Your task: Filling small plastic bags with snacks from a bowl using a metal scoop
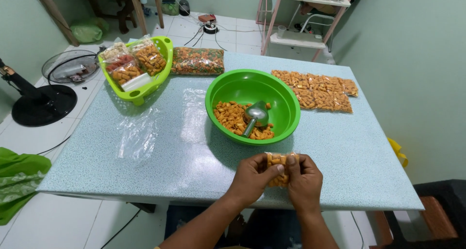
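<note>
My left hand [252,178] and my right hand [305,181] both grip a small clear bag of orange snack pieces [278,167] near the table's front edge. Just beyond them stands a green bowl [286,101] with more orange snack pieces [234,118] and a metal scoop [256,115] lying inside. Several filled bags of the same snack [318,90] lie in rows at the table's far right.
Empty clear plastic bags [138,132] lie on the light speckled table [170,166]. A lime basket [162,79] of packed snacks and a bag of mixed-colour snacks [197,61] sit at the back left. A floor fan [43,101] stands left; a pink rack [310,16] behind.
</note>
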